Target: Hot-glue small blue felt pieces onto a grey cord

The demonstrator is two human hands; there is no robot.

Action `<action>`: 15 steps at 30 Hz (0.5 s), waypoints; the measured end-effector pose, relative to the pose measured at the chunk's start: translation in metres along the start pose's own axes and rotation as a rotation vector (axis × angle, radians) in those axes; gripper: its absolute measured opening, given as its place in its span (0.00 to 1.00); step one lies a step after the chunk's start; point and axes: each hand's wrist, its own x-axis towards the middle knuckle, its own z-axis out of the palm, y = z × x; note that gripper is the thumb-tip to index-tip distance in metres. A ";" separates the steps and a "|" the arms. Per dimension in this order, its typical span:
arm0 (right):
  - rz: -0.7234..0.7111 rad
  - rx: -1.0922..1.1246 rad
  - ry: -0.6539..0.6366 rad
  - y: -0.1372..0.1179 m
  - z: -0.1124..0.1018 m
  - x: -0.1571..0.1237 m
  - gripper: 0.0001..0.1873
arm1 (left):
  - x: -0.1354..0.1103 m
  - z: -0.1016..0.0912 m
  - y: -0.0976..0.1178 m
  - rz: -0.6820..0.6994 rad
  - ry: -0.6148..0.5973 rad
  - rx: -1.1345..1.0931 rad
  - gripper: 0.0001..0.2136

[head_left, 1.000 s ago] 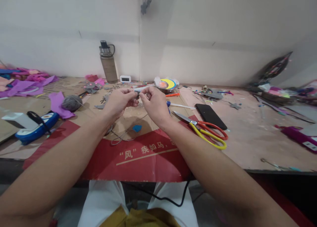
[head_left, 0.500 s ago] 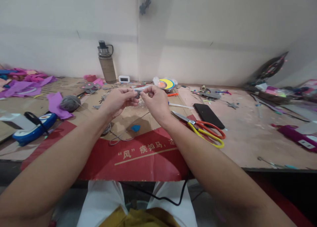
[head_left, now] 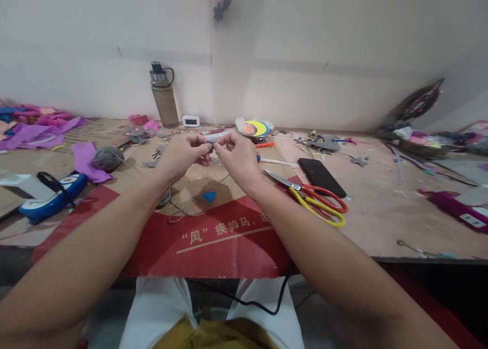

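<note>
Above the cardboard, my left hand (head_left: 186, 153) and my right hand (head_left: 238, 156) meet with fingertips pinched on a small grey felt piece (head_left: 211, 140). The fingers cover most of it, so its shape is hard to make out. Below the hands, a small blue scrap (head_left: 209, 196) lies on the cardboard. Loose grey cord (head_left: 186, 214) curls beside it, near my left wrist. Scissors (head_left: 305, 194) with one red and one yellow handle lie beside my right forearm, blades pointing toward the wrist.
A black phone (head_left: 321, 178) lies beyond the scissors. Grey yarn (head_left: 108, 158) and a blue power strip (head_left: 53, 199) sit on the left. At the back stand a water bottle (head_left: 163, 97) and a small white clock (head_left: 191, 121). A grey star (head_left: 358, 160) lies at right.
Both hands stay together in nearly the same place. The fingers have shifted slightly on the grey felt piece, which now shows less between the fingertips.
</note>
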 end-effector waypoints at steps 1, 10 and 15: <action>0.001 0.009 -0.009 0.001 0.000 0.000 0.05 | 0.000 0.000 -0.001 0.006 0.015 0.023 0.04; -0.029 0.081 -0.155 0.005 0.002 -0.002 0.09 | 0.003 -0.012 0.001 0.107 0.183 0.219 0.02; -0.015 -0.031 -0.244 0.015 0.001 -0.002 0.10 | 0.017 -0.038 -0.009 0.167 0.345 0.373 0.03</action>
